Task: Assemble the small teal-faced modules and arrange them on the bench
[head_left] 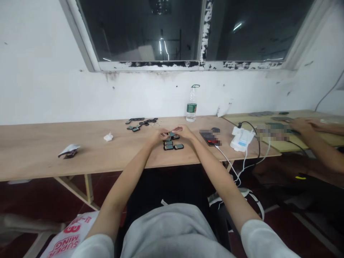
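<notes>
My left hand (160, 135) and my right hand (183, 130) meet over the wooden table (107, 161). Between their fingertips is a small green board (171, 134), gripped from both sides. Just below it lie several small black-rimmed pieces with grey-green faces, one (178, 146) at the right of the group and another (168, 147) beside it. Farther back to the left is a loose cluster of similar dark pieces (136, 128), with small pale bits (153, 124) near it. Fine detail of the held board is too small to tell.
A water bottle (191, 108) stands by the wall. To the right are a phone (209, 138) with a cable and a white power strip (242, 139). Crumpled tissue (108, 137) and a torn packet (70, 151) lie left. Another person's hands work at the far right table (285, 143).
</notes>
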Demonstrator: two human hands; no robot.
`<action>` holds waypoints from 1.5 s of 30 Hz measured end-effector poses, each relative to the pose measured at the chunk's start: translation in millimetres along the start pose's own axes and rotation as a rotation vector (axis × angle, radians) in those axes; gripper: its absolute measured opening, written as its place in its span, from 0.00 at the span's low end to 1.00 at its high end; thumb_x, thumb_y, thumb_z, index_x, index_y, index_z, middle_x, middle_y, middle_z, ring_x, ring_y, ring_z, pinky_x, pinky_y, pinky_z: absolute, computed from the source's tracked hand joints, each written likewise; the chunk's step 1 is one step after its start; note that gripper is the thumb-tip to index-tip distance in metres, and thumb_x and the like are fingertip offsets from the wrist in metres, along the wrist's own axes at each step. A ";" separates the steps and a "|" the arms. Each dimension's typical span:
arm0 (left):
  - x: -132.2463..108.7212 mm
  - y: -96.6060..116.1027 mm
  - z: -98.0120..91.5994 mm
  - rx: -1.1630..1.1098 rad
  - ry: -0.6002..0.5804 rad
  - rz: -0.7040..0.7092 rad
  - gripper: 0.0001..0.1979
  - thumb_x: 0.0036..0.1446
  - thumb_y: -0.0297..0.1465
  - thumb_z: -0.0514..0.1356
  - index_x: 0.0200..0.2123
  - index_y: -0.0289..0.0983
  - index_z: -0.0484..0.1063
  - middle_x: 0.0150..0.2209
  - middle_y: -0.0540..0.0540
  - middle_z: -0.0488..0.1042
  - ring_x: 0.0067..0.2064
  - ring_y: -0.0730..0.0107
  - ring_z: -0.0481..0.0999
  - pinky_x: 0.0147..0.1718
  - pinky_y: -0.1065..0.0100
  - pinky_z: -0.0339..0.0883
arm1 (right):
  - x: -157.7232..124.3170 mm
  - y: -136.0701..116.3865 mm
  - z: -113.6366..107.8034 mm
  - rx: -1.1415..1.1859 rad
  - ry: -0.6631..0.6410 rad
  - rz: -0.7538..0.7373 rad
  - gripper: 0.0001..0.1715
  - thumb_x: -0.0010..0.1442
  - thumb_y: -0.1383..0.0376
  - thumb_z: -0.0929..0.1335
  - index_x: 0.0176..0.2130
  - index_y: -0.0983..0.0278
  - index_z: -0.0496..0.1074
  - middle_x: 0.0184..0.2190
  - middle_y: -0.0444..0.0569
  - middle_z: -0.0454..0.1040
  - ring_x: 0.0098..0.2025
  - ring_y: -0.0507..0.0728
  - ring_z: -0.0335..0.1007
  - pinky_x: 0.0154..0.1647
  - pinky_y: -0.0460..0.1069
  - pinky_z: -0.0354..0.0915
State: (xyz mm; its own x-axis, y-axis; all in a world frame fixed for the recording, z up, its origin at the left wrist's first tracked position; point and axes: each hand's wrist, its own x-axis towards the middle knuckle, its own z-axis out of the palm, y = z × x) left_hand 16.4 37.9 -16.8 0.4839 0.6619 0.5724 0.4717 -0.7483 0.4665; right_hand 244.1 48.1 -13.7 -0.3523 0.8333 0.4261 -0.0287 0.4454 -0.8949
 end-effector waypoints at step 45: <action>0.0 -8.9 3.3 0.004 -0.044 -0.006 0.23 0.61 0.47 0.61 0.48 0.35 0.81 0.47 0.41 0.82 0.42 0.59 0.81 0.42 0.65 0.76 | -2.2 -10.9 -0.7 0.149 0.044 0.118 0.19 0.42 0.60 0.81 0.30 0.67 0.76 0.28 0.48 0.78 0.26 0.53 0.74 0.31 0.48 0.73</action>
State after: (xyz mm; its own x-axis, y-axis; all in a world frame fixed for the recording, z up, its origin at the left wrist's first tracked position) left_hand 14.7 44.6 -23.2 0.5132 0.6676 0.5393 0.4777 -0.7443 0.4668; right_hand 245.8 41.6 -4.8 -0.3201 0.8918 0.3198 -0.1291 0.2934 -0.9472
